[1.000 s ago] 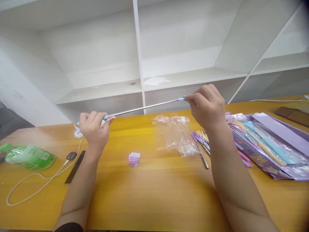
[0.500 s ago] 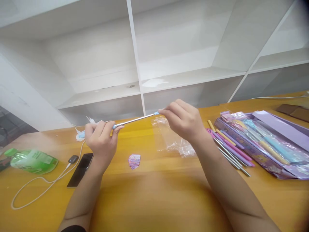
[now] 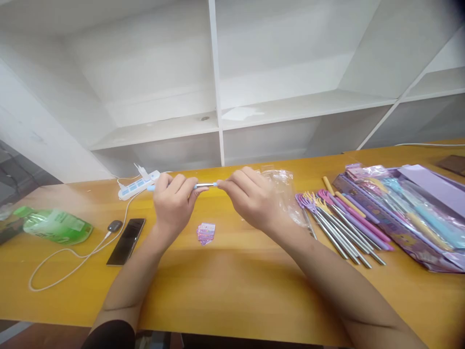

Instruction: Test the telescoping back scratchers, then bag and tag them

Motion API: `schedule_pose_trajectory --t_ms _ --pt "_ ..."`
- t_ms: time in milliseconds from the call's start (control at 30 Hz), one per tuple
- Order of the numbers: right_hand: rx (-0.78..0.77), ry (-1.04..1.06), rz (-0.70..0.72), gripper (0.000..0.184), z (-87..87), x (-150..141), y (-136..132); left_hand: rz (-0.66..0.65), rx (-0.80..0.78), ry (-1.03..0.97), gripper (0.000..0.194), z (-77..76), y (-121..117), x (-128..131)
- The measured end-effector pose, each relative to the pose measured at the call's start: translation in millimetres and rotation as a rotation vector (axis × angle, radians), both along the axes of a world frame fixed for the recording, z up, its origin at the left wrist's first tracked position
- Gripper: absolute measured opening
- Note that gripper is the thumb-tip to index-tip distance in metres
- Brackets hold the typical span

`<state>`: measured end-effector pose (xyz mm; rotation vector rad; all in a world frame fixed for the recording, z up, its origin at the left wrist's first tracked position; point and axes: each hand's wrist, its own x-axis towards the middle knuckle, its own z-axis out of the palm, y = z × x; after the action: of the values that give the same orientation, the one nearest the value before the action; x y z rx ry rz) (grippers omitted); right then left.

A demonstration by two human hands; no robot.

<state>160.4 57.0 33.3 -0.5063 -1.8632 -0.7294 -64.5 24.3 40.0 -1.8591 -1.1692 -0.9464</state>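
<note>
Both of my hands are closed on a thin telescopic back scratcher (image 3: pixel 206 184) with a metal shaft and light blue ends, held level above the table. My left hand (image 3: pixel 174 196) wraps round its blue handle, whose tip sticks out on the left. My right hand (image 3: pixel 250 196) pinches the blue part at the other end; whatever head is there is hidden by the fingers. Only a short stretch of metal shows between the hands. Beneath them lies a small stack of printed purple cards (image 3: pixel 206 233). Clear plastic wrapping (image 3: pixel 286 186) lies behind my right hand.
On the right lie several back scratchers (image 3: pixel 336 225) with coloured claws and metal rods, beside a purple box (image 3: pixel 385 225) of wrapped ones. To the left are a phone (image 3: pixel 126 241), a charging cable (image 3: pixel 69 286), a green bottle (image 3: pixel 56 225) and a power strip (image 3: pixel 138 185). White shelves (image 3: pixel 163 128) stand behind.
My hands have come closer together, and the shaft between them has shortened from long to a short stub. The view has shifted, showing more of the back scratchers on the right.
</note>
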Motion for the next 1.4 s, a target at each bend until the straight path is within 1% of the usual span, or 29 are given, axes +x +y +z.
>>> schedule_pose_trajectory --t_ms 67,133,200,400,533,600,633,700,767,833,900,933,1000,1033,1100,1133,1167,1200,1233,1267,1300,1333,1400 --pt "-0.022 -0.010 0.008 0.020 -2.6 -2.3 2.9 0.004 -0.041 0.001 0.035 0.0 4.5 -3.4" --pt "-0.076 -0.026 0.024 0.021 -2.9 0.7 6.9 0.009 -0.057 -0.010 0.036 0.4 7.6 -5.2" --pt "-0.116 -0.045 0.010 0.022 -2.0 4.2 9.1 0.004 -0.070 -0.010 0.036 0.3 9.3 -4.9" --pt "-0.112 -0.083 -0.075 0.026 -0.7 3.4 8.4 -0.033 -0.067 0.001 0.027 -2.2 14.2 -4.0" --pt "-0.147 -0.129 -0.106 0.029 -3.1 5.0 17.4 -0.046 -0.158 -0.021 0.023 -5.2 14.9 -0.3" --pt "-0.122 -0.132 -0.135 0.029 -4.3 9.3 25.8 -0.035 -0.272 -0.037 0.019 -7.3 11.2 5.9" --pt "-0.107 -0.135 -0.151 0.029 -4.7 12.3 30.4 -0.019 -0.354 -0.047 0.019 -8.3 8.4 9.8" --pt "-0.096 -0.146 -0.172 0.029 -5.1 18.6 39.1 0.020 -0.569 -0.071 0.021 -9.8 2.2 18.0" --pt "-0.126 -0.150 -0.174 0.030 -4.8 23.8 45.1 0.028 -0.819 -0.114 0.021 -10.6 -2.9 24.9" --pt "-0.190 -0.114 -0.162 0.032 -3.7 26.5 46.8 -0.042 -1.049 -0.215 0.014 -11.2 -5.5 29.8" --pt "-0.299 -0.038 -0.138 0.032 -1.5 26.0 43.8 -0.179 -1.201 -0.397 0.010 -12.5 -5.2 33.1" --pt "-0.377 0.013 -0.113 0.031 -0.2 24.6 40.6 -0.254 -1.238 -0.506 0.013 -13.8 -4.3 34.7" --pt "-0.561 0.153 -0.023 0.030 2.6 20.1 32.3 -0.380 -1.240 -0.706 0.021 -18.2 -2.0 38.3" --pt "-0.668 0.222 0.045 0.034 3.9 17.2 27.8 -0.423 -1.220 -0.776 0.024 -21.4 -1.0 40.4" --pt "-0.911 0.294 0.203 0.048 5.7 11.2 19.4 -0.477 -1.189 -0.829 0.027 -29.6 0.4 45.2" --pt "-1.032 0.283 0.270 0.050 6.3 8.6 16.0 -0.496 -1.192 -0.821 0.028 -34.5 0.7 47.7" --pt "-1.140 0.246 0.320 0.046 6.9 6.5 13.6 -0.512 -1.206 -0.798 0.029 -39.8 1.1 50.1" --pt "-1.223 0.200 0.349 0.036 7.4 5.3 12.1 -0.526 -1.221 -0.766 0.029 -45.5 1.7 52.3" --pt "-1.268 0.165 0.359 0.024 8.1 5.2 11.6 -0.542 -1.231 -0.720 0.027 -51.5 2.7 54.1" --pt "-1.279 0.152 0.354 0.014 9.1 6.3 12.2 -0.555 -1.230 -0.654 0.024 -57.9 4.3 55.5" --pt "-1.265 0.160 0.341 0.013 10.4 8.6 13.6 -0.563 -1.209 -0.561 0.023 -64.7 6.6 56.5" --pt "-1.234 0.181 0.321 0.018 12.1 12.2 15.7 -0.563 -1.172 -0.423 0.026 -72.0 9.7 57.1" --pt "-1.153 0.244 0.265 0.025 16.0 22.0 21.3 -0.540 -1.064 -0.088 0.031 -87.7 17.4 56.9"
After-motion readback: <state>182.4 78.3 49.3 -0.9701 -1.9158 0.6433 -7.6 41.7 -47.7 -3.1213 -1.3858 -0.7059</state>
